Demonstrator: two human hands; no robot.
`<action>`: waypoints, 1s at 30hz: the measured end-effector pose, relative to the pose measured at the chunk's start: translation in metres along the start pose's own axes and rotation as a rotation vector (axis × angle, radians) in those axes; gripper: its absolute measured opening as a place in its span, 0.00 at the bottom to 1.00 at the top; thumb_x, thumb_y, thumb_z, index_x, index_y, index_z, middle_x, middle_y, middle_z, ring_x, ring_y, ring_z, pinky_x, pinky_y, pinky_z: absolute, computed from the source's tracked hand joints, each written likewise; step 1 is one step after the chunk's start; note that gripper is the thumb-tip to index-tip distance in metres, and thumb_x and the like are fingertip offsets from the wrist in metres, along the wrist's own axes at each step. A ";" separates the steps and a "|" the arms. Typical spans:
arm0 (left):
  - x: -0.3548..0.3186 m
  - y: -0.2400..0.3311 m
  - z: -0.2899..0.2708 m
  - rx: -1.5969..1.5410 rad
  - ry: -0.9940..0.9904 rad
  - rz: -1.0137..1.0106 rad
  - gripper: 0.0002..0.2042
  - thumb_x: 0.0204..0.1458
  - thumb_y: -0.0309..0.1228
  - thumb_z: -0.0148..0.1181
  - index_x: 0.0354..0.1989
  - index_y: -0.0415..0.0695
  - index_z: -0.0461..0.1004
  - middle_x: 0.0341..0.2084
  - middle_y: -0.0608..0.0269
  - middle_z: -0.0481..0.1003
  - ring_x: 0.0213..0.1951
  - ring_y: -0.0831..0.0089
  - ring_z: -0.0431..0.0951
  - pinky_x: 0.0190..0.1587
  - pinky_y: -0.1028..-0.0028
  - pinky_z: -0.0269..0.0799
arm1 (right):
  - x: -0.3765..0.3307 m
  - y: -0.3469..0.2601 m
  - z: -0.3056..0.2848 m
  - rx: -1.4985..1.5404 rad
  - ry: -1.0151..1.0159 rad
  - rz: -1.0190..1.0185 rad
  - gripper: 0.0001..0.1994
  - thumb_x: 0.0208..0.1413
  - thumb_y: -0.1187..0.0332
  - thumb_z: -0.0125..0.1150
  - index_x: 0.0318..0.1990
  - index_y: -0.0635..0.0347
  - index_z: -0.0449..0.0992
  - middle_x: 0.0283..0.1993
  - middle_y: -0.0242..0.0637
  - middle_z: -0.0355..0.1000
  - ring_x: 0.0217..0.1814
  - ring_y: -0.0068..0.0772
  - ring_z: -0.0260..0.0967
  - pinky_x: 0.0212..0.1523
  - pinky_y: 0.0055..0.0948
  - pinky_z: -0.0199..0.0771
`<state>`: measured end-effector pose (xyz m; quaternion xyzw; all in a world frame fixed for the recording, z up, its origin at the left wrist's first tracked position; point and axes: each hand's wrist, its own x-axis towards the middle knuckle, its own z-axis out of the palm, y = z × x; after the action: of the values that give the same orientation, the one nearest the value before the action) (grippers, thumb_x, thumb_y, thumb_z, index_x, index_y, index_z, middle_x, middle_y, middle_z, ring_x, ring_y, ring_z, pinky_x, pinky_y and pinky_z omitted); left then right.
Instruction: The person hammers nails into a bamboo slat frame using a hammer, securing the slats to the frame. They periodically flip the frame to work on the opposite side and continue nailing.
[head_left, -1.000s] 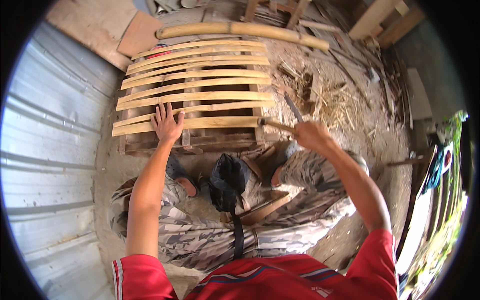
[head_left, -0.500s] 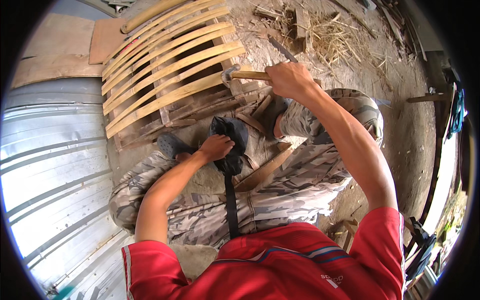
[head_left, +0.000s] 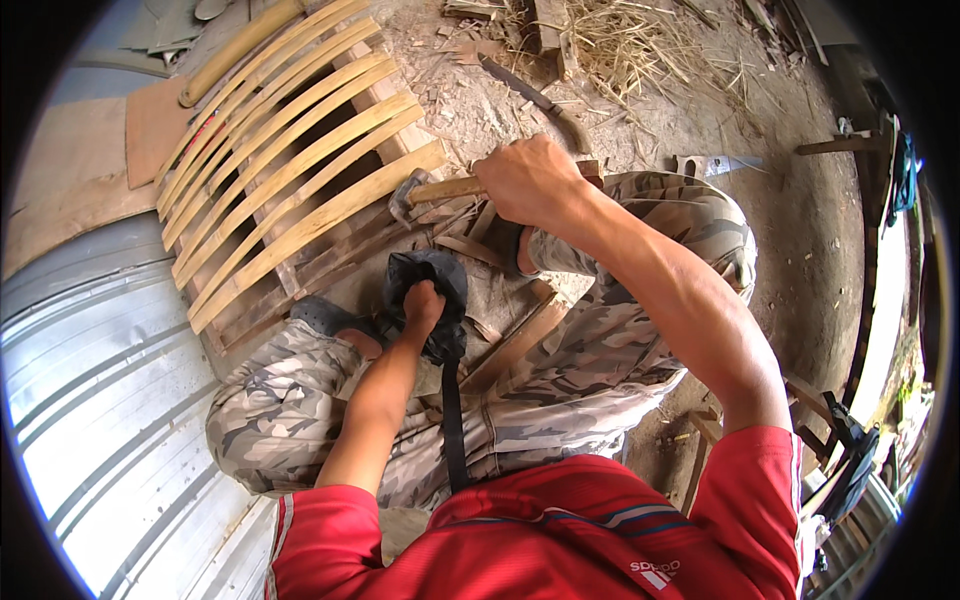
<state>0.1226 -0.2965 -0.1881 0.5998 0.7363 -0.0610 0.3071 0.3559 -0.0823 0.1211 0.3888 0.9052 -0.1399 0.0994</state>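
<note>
A person sits on the ground with a hammer and a small black bag.

The right hand (head_left: 530,182) is closed around the wooden handle of a hammer (head_left: 432,192). The hammer's metal head sits just beside the nearest slat of a curved wooden slat frame (head_left: 290,165) lying on the dirt floor (head_left: 800,260). The left hand (head_left: 422,305) reaches into a black bag (head_left: 428,280) that hangs on a black strap (head_left: 452,420) between the knees. Straw (head_left: 640,40) lies farther off.

Wooden-handled hammer (head_left: 432,190) lies level, metal head near the slats; black pouch (head_left: 428,300) hangs open on a strap.
</note>
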 end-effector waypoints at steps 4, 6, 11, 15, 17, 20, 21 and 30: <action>-0.006 -0.001 0.010 -0.003 0.061 -0.019 0.14 0.46 0.28 0.65 0.41 0.37 0.82 0.38 0.42 0.81 0.45 0.44 0.80 0.48 0.53 0.78 | -0.001 0.003 0.001 0.003 -0.048 0.010 0.06 0.48 0.73 0.60 0.33 0.58 0.82 0.30 0.42 0.80 0.33 0.45 0.81 0.32 0.42 0.79; -0.007 -0.003 0.013 -0.016 0.030 -0.045 0.14 0.47 0.28 0.65 0.42 0.38 0.82 0.39 0.42 0.81 0.45 0.44 0.80 0.48 0.53 0.78 | -0.002 0.001 -0.001 0.009 -0.047 0.018 0.06 0.48 0.72 0.61 0.32 0.58 0.82 0.30 0.42 0.80 0.34 0.44 0.81 0.33 0.40 0.79; -0.010 0.006 0.012 -0.053 -0.012 -0.153 0.14 0.47 0.29 0.65 0.43 0.39 0.82 0.40 0.44 0.81 0.46 0.45 0.80 0.49 0.53 0.78 | -0.005 0.002 -0.002 0.041 -0.060 0.033 0.05 0.48 0.71 0.63 0.30 0.58 0.84 0.32 0.42 0.82 0.35 0.43 0.82 0.34 0.39 0.80; -0.008 0.015 0.002 -0.098 -0.037 -0.259 0.13 0.48 0.30 0.65 0.43 0.41 0.82 0.41 0.45 0.81 0.47 0.45 0.80 0.50 0.52 0.77 | -0.003 0.002 -0.001 0.054 -0.073 0.053 0.05 0.48 0.72 0.63 0.30 0.58 0.84 0.31 0.43 0.81 0.34 0.43 0.82 0.34 0.39 0.80; -0.008 0.017 0.001 -0.117 -0.065 -0.268 0.14 0.49 0.31 0.65 0.44 0.40 0.81 0.43 0.44 0.80 0.49 0.44 0.79 0.51 0.52 0.76 | -0.005 0.004 -0.001 0.055 -0.068 0.037 0.04 0.47 0.72 0.63 0.29 0.58 0.83 0.31 0.43 0.81 0.34 0.43 0.82 0.34 0.39 0.79; -0.011 0.008 0.006 -0.158 -0.077 -0.238 0.18 0.51 0.32 0.64 0.49 0.38 0.77 0.47 0.40 0.78 0.52 0.43 0.76 0.54 0.52 0.74 | -0.005 0.004 0.001 0.030 -0.032 0.023 0.04 0.47 0.73 0.63 0.28 0.58 0.83 0.30 0.43 0.81 0.34 0.43 0.81 0.33 0.39 0.79; -0.011 0.003 0.009 -0.170 -0.076 -0.223 0.20 0.51 0.32 0.63 0.51 0.37 0.76 0.49 0.38 0.77 0.54 0.42 0.75 0.56 0.52 0.73 | -0.004 0.003 0.001 0.030 -0.036 0.023 0.04 0.47 0.73 0.63 0.28 0.58 0.83 0.30 0.43 0.81 0.34 0.43 0.81 0.33 0.38 0.79; -0.018 -0.024 0.026 -0.443 -0.006 -0.154 0.18 0.64 0.37 0.55 0.54 0.35 0.70 0.46 0.40 0.77 0.48 0.41 0.78 0.50 0.50 0.75 | -0.003 0.003 0.002 0.025 -0.019 0.020 0.04 0.47 0.74 0.62 0.29 0.58 0.83 0.30 0.44 0.81 0.34 0.43 0.82 0.32 0.39 0.80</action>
<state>0.1123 -0.3306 -0.2064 0.4595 0.7745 0.0771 0.4278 0.3608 -0.0831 0.1198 0.3978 0.8985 -0.1538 0.1044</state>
